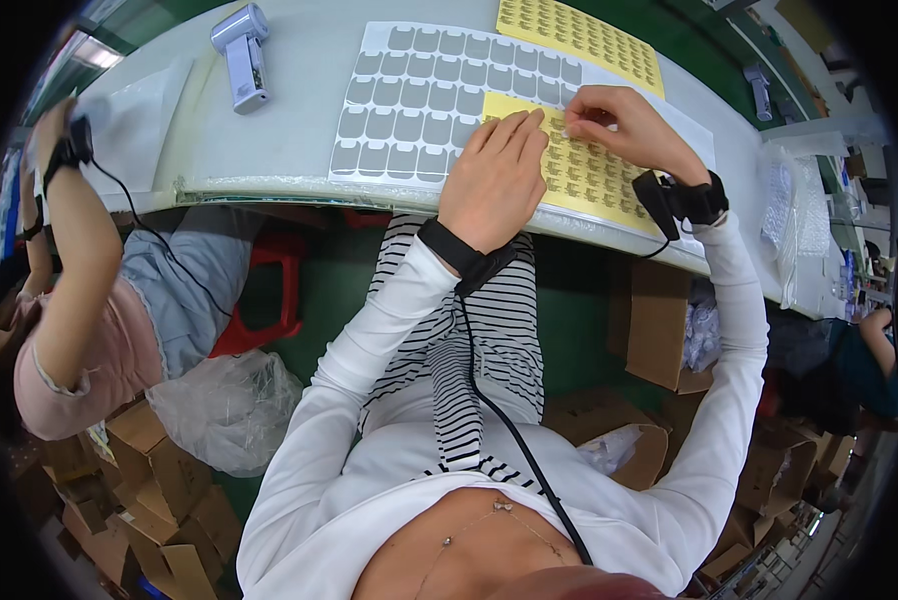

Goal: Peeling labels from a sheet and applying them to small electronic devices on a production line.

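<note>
A factory packing line: a long white desk [299,90] with label sheets [419,100], cardboard boxes [139,500] underneath, co-workers alongside.

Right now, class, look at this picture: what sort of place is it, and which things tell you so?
Probably a factory or packing workshop. The left hand and right hand work on a yellow sticker sheet beside a sheet of grey pads, with cardboard boxes on the floor.

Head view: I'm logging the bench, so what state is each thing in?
Left hand: flat on the near yellow sticker sheet.
Right hand: fingertips pinching at that sheet.
Grey pad sheet: flat, pads in rows.
Far yellow sheet: flat, untouched.
Handheld grey device: lying down.
</note>
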### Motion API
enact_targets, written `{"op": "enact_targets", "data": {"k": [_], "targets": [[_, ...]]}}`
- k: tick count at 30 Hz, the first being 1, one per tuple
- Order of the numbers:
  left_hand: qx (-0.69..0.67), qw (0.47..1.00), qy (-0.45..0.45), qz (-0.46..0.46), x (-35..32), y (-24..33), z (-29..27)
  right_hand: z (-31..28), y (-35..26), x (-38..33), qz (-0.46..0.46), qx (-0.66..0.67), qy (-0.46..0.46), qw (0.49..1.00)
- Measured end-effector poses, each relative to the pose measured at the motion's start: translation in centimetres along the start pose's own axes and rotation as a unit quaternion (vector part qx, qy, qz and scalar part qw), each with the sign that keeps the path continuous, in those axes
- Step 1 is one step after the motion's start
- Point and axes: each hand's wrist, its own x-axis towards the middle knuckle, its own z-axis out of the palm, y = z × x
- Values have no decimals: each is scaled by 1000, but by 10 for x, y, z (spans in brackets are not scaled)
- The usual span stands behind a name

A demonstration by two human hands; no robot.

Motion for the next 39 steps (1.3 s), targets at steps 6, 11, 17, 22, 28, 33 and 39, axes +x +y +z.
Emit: {"op": "enact_targets", "data": {"k": [6, 11, 17, 22, 28, 33, 39], "targets": [[12, 1000, 1, 1, 0, -1, 0, 4, -3, 4, 99, 116, -2, 988], [30, 999, -13, 6, 0, -1, 1, 9, -8, 5, 154, 127, 46, 979], [29, 999, -14, 9, 0, -3, 2, 11, -6, 4, 145, 96, 38, 984], [29, 999, -12, 11, 1, -3, 2, 15, -1, 4, 113, 63, 61, 990], [29, 999, -17, 12, 1, -3, 2, 17, -7, 5, 29, -66, 82, 994], [-4, 1000, 4, -2, 2, -1, 2, 3, -2, 1, 6, -13, 5, 1000], [10, 1000, 7, 0, 1, -2, 1, 10, -1, 4, 106, 134, 23, 985]]}}
